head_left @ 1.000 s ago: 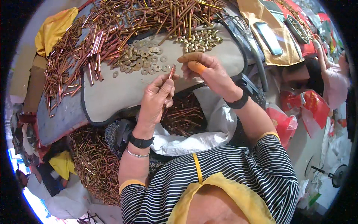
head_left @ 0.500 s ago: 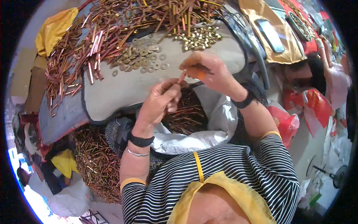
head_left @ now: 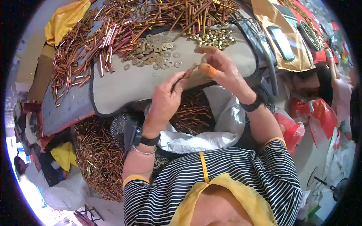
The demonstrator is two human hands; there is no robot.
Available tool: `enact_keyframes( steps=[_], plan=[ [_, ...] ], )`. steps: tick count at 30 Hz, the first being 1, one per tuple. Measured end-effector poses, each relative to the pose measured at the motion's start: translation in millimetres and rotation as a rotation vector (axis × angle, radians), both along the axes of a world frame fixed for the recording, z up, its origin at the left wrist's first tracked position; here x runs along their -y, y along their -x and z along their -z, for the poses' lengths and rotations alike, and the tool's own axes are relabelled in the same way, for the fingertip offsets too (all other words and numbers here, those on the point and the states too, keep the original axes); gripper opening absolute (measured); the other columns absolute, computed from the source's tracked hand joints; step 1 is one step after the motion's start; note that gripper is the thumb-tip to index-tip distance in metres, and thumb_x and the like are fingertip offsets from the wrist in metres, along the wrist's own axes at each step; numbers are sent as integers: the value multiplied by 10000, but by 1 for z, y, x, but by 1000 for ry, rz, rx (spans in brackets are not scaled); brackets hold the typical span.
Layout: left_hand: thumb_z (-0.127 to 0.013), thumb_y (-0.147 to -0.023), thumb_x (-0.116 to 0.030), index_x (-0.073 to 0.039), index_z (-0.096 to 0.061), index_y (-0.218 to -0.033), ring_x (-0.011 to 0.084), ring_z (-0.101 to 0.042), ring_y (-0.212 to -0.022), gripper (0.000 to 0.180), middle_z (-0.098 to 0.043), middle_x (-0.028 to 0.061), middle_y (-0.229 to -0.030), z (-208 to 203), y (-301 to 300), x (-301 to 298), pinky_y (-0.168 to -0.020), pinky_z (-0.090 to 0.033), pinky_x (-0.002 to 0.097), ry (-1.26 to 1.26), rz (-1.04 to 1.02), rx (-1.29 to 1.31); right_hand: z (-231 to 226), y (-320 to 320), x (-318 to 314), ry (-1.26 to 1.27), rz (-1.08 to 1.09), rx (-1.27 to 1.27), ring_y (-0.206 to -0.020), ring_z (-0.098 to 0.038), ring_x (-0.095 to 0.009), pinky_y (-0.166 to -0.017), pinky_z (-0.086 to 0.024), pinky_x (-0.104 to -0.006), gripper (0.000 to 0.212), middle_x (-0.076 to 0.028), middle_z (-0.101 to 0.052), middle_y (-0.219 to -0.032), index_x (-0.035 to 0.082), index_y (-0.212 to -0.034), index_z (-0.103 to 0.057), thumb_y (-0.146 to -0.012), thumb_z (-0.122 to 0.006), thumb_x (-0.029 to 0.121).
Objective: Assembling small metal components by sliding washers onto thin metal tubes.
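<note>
My left hand (head_left: 166, 100) is closed around a copper-coloured bolt (head_left: 189, 71), its end poking up past the fingertips. A small, light-coloured piece sits at that end, too small to make out. Just right of it is my right hand (head_left: 228, 77), with index finger and thumb spread apart and an orange cover on the thumb. The thumb is close to the bolt's end; whether they touch I cannot tell. Beyond both hands, flat round washers (head_left: 156, 56) and brassy nuts (head_left: 215, 37) lie in piles on a grey-beige mat (head_left: 128, 88).
Long copper-coloured bolts (head_left: 113, 35) cover the far side of the table. Below my hands an open white sack (head_left: 188, 143) holds more bolts; another heap (head_left: 100, 162) lies at lower left. A phone (head_left: 281, 42) rests on brown paper at right, near a thick grey hose (head_left: 267, 62).
My right hand's fingers have spread and drawn back a little from the bolt's end. The left hand has turned, keeping its grip on the bolt. The whole view has shifted slightly.
</note>
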State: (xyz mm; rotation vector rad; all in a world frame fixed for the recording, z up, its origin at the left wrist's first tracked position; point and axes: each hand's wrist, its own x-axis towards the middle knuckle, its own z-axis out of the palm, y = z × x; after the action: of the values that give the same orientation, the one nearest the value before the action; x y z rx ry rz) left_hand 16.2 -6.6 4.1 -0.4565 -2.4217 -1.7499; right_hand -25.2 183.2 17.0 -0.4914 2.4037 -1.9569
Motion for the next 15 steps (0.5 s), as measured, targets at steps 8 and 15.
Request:
enact_keyframes(
  steps=[8,15],
  plan=[
    [-557,-906,-99,13,-604,-1057,86,-530,-756,194,-617,42,-806,-2,-1,2,-690,-443,245,29,90,87,-6,-7,2,-131,64,-80,-694,-537,-148,-632,-437,-297,137,-68,-601,-761,6,-917,-600,-849,-607,126],
    [-559,-908,-96,19,-599,-1075,99,-567,-850,207,-654,64,-906,0,-2,7,-775,-460,254,-61,155,60,-2,-8,-2,-173,-74,-10,-710,-561,-152,-642,-441,-287,170,-75,-610,-766,11,-878,-607,-848,-618,178]
  ],
)
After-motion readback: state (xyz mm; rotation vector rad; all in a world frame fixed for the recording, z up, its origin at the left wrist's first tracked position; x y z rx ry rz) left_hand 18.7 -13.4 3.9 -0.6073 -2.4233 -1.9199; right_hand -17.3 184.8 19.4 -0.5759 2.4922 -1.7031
